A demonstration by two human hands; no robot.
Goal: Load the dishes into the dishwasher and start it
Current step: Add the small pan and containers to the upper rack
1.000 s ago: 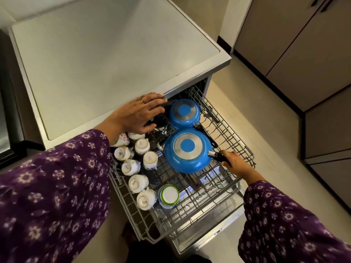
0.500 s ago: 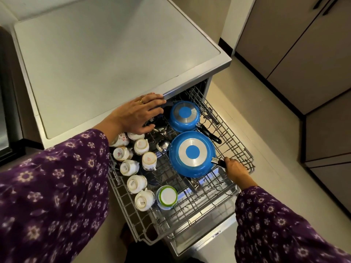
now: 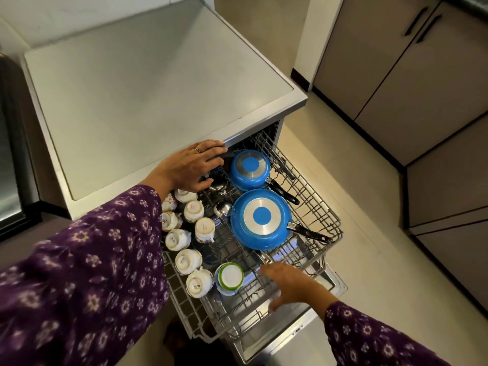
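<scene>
The dishwasher's upper wire rack (image 3: 320, 207) is pulled out over the open door (image 3: 295, 339). Two blue pans lie bottom up in it: a small one (image 3: 249, 169) at the back and a larger one (image 3: 260, 219) in front, its black handle (image 3: 307, 231) pointing right. Several white cups (image 3: 186, 261) sit upside down along the rack's left side, with a green-rimmed cup (image 3: 229, 278) beside them. My left hand (image 3: 194, 166) rests flat on the front edge of the dishwasher top (image 3: 148, 83). My right hand (image 3: 289, 285) hovers over the rack's front, fingers spread and blurred, holding nothing.
Steel ladles (image 3: 223, 207) lie between the cups and the pans. Brown cabinet doors (image 3: 412, 75) line the right wall, with beige floor (image 3: 356, 159) between them and the dishwasher. A dark appliance (image 3: 10, 167) stands at the far left.
My right hand has let go of the larger pan's handle and moved left and toward me, over the rack's front. The larger pan now lies still in the rack. My left hand has stayed put.
</scene>
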